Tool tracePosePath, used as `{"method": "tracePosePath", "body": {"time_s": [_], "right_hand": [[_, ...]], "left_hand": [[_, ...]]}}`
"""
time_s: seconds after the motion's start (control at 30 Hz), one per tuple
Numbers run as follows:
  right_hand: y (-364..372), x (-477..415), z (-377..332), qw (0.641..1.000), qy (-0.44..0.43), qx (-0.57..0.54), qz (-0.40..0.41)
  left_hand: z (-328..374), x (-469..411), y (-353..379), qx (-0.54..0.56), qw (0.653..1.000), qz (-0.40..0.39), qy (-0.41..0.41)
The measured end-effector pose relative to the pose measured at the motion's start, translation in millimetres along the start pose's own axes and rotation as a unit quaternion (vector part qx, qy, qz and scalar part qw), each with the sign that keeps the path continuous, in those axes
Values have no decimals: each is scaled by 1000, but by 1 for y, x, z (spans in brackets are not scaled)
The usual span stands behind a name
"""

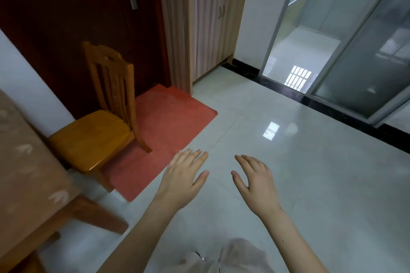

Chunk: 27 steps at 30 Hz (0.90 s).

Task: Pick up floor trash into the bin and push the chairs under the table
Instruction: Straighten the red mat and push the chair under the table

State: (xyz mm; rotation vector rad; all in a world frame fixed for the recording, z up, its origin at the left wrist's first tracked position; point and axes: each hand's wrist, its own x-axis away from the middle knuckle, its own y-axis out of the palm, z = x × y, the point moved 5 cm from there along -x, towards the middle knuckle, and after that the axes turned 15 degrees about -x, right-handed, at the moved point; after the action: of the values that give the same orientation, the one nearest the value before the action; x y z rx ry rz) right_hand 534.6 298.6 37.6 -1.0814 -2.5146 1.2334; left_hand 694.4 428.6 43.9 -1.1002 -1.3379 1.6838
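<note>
A yellow-brown wooden chair [95, 133] stands at the left, its seat facing the table [28, 184], which has a brown patterned cloth and fills the left edge. The chair's front edge is close to the table; its back legs rest on a red mat [168, 131]. My left hand [184, 177] hovers palm down, fingers spread, to the right of the chair and apart from it. My right hand [255, 179] is beside it, also spread and holding nothing. Both are over the pale tiled floor. No trash or bin shows in this view.
A dark red door [84, 24] stands behind the chair, a light wooden cabinet [210, 29] to its right. A sliding glass door [366, 68] at the right opens onto a kitchen. Glossy tiles [310, 184] stretch ahead and right. My trouser legs [233, 257] show at the bottom.
</note>
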Motion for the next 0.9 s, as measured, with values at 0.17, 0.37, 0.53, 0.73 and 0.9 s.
{"method": "tracePosePath", "body": {"time_s": [0.17,0.37,0.53,0.73,0.9], "right_hand": [[18,-83,19,999,-10,2,-32],[45,-220,59,996,-37,-12,-78],[62,-356,68,989,-86,-21,-122],[86,-506,39,968,-184,-20,-171],[145,-584,21,953,-216,-46,-209]], "left_hand": [[-33,-63,31,24,999,-29,-27],[-73,-157,81,42,993,-61,-87],[-125,-273,79,8,988,-47,-145],[-193,-369,56,-16,971,-15,-238],[-260,-393,76,-10,951,-17,-310]]}}
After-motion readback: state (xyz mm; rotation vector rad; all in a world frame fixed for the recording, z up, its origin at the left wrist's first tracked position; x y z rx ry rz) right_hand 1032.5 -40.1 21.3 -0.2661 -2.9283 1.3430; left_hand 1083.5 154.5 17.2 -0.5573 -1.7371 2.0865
